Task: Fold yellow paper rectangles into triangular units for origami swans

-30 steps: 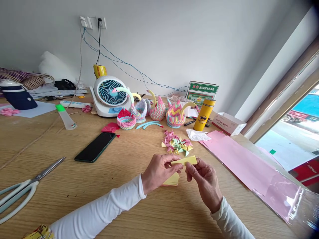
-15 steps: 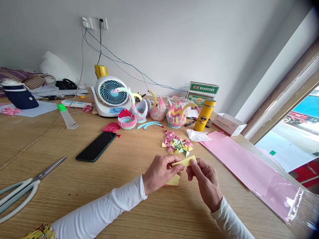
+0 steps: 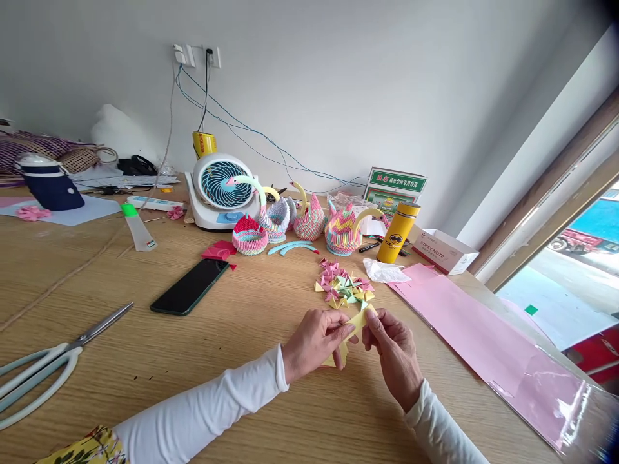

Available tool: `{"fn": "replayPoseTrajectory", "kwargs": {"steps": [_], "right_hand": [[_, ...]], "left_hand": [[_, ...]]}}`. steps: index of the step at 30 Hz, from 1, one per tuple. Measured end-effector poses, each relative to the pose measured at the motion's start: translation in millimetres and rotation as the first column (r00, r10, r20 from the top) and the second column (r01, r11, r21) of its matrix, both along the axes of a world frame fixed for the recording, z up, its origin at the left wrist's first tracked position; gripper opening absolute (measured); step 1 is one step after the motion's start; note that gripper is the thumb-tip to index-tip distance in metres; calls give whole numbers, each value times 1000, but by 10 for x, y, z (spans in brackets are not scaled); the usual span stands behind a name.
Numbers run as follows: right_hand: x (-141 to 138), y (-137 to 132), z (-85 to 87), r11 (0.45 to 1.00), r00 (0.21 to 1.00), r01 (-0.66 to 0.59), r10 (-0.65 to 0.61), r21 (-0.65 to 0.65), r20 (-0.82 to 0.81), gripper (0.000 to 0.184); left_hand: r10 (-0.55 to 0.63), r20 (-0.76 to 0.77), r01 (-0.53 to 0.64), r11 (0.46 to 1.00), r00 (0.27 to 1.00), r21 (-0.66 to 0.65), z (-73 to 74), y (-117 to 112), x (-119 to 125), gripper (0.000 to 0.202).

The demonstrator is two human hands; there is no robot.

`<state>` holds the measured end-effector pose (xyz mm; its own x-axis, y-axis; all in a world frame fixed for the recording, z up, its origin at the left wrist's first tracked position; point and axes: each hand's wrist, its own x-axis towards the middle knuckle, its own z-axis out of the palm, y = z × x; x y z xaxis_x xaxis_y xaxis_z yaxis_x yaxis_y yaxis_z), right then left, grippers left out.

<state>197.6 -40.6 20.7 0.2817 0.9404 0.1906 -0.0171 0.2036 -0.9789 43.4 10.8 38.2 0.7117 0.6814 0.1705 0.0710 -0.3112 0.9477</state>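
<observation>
Between my two hands is a small folded strip of yellow paper (image 3: 358, 320). My left hand (image 3: 316, 339) pinches its left end with thumb and fingers. At the upper right end, my right hand (image 3: 394, 351) grips it between thumb and forefinger. Below my left fingers, partly hidden, lies a stack of yellow paper pieces (image 3: 333, 361) on the table. Just beyond my hands sits a loose pile of folded paper triangles (image 3: 342, 283) in pink, yellow and green.
Paper swans (image 3: 309, 222) stand behind the pile, beside a fan (image 3: 223, 187). To the left lie a phone (image 3: 189, 287) and scissors (image 3: 68, 351). A yellow bottle (image 3: 398, 233), a sticky note box (image 3: 443, 251) and pink paper sheets (image 3: 464, 328) are on the right.
The yellow strip has tilted more steeply, its right end up, and less of it shows between my fingers. My hands have drawn slightly closer together. The whole view has shifted a little.
</observation>
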Motion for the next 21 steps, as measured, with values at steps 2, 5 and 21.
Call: {"fn": "replayPoseTrajectory", "kwargs": {"steps": [2,5,21], "right_hand": [[13,49,-1,1000,1000,-20,20,11,-21,32],[31,103,2,999,999,-35,36,27,-37,30],[50,168,-66,998,998,-58,57,28,32,28]], "left_hand": [[8,24,-8,999,1000,-35,-18,6,15,40],[20,36,-17,996,999,-82,-44,31,42,40],[221,-175,-145,919,959,368,65,211,68,29]]}}
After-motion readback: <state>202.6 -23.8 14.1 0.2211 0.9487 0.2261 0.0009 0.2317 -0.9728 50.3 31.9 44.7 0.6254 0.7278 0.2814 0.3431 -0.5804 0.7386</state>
